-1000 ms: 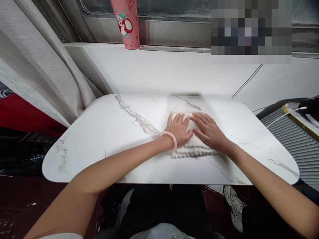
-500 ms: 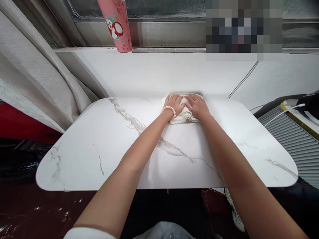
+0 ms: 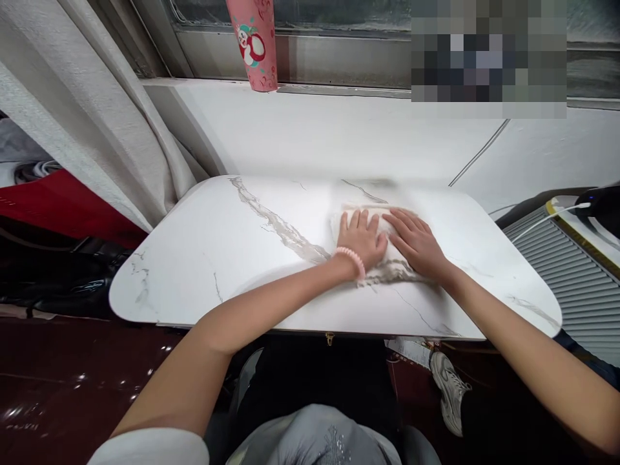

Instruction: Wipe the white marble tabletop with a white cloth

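Observation:
A folded white cloth (image 3: 387,268) with a ruffled near edge lies on the white marble-patterned tabletop (image 3: 179,252), right of its middle. My left hand (image 3: 363,239), a pink coil band round its wrist, rests flat on the cloth's left half with the fingers spread. On the right half lies my right hand (image 3: 416,242), palm down, its fingers stretched out and angled to the left. Both hands press from above; neither is wrapped round the cloth. Part of the cloth is hidden under them.
A pink patterned cup (image 3: 254,48) stands on the window ledge behind the table. A pale curtain (image 3: 111,110) hangs at the left. To the right are a grey ribbed panel (image 3: 576,278) and a white cable (image 3: 552,219). A shoe (image 3: 450,391) shows below the table.
Both hands and the cloth have moved from the wall side of the tabletop towards me and slightly right. My elbows bend outward more, and the view has shifted.

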A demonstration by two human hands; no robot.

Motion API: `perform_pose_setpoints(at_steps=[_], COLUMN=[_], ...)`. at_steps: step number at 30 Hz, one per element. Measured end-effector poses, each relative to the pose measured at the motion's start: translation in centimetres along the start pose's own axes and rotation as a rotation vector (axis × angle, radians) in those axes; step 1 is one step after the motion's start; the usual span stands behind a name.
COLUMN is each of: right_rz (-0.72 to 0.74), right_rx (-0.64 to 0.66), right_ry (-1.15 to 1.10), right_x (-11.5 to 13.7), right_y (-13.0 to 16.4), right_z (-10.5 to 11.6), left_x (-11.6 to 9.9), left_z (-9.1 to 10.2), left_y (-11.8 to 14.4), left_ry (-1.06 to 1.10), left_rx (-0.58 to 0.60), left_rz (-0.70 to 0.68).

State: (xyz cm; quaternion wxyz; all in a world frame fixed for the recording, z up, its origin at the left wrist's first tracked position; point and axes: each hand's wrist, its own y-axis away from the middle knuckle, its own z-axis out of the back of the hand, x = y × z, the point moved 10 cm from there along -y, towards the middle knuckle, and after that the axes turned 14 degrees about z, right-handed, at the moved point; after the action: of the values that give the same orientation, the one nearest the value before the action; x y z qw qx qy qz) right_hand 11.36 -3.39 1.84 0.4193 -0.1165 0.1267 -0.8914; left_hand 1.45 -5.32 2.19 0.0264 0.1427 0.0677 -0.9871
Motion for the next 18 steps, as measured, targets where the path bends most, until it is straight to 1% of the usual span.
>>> perform_pose_setpoints(at_steps=[2,4,5,7,10,12,14,16,18], right_rz=[0.05,0.097,0.119,0.133,0.104,0.082,0.059,0.03,-0.006], right_rx=[-0.01,-0.029,-0.034,-0.007,0.027,0.021,0.01,0.003,0.0], right_ry=[-0.009,-0.018,-0.028,-0.062,-0.121,-0.146,-0.148,-0.127,-0.096], right_x=[1.6,3.0,3.5,4.0,3.2,2.2,0.8,-0.8,-2.5], right_y=[2.6,5.0,6.1,8.0,10.2,11.0,11.2,11.0,10.2], right_z=[0.8,1.8,2.3,3.0,3.8,4.3,4.4,4.4,4.1], left_x=[-1.3,-2.4,-2.9,-3.9,-5.8,-6.9,-7.8,-8.4,-8.7], left_z=[0.4,0.4,0.3,-0.2,-1.1,-1.7,-2.1,-2.4,-2.8], left_y=[3.1,5.9,7.0,8.9,10.6,10.9,10.4,9.0,6.9], left_ry=[0.014,0.021,0.024,0.048,0.13,0.175,0.192,0.178,0.152], left_rx=[-0.013,0.018,0.052,0.154,0.357,0.482,0.554,0.553,0.516], left_rz=[-0.063,-0.112,-0.125,-0.147,-0.184,-0.192,-0.195,-0.191,-0.2])
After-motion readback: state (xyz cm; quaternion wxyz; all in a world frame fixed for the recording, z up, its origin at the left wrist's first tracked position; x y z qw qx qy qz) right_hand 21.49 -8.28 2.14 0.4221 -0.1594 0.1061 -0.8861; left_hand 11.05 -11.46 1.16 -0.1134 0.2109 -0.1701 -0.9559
